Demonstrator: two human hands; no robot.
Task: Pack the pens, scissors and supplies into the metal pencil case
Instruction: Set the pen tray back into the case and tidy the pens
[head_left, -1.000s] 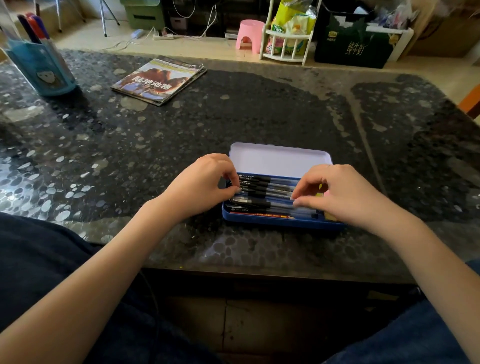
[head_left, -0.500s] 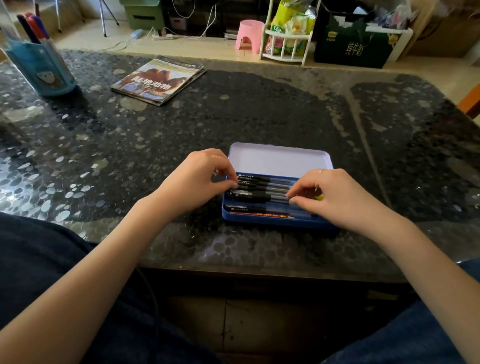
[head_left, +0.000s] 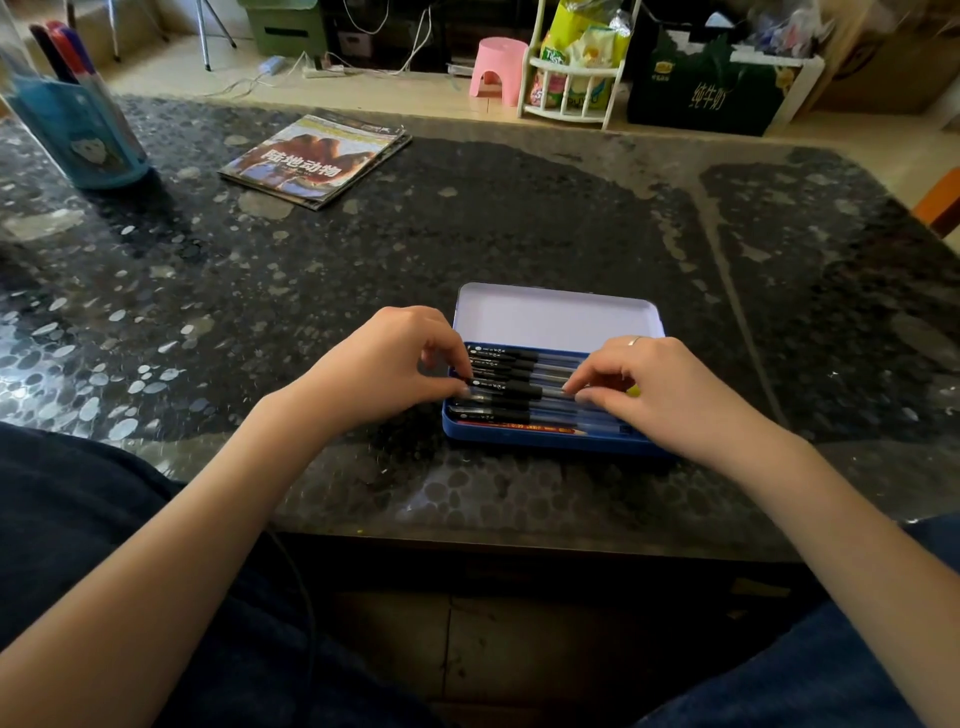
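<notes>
Pens (head_left: 511, 387) lie left-right in the open pencil case (head_left: 556, 316); left hand (head_left: 387, 366) and right hand (head_left: 662, 387) pinch one pen's opposite ends.

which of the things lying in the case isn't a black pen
The red pencil, lying along the near wall of the blue metal pencil case. Every other piece in the row is a clear pen with a black cap; it alone is red with a sharpened tip.

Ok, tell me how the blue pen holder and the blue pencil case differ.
The pen holder stands upright at the table's far left; the pencil case lies flat near the front edge. The holder's pens stick up; the case's pens lie in a row. Both hands work at the case; nothing touches the holder. Both are blue.
</notes>
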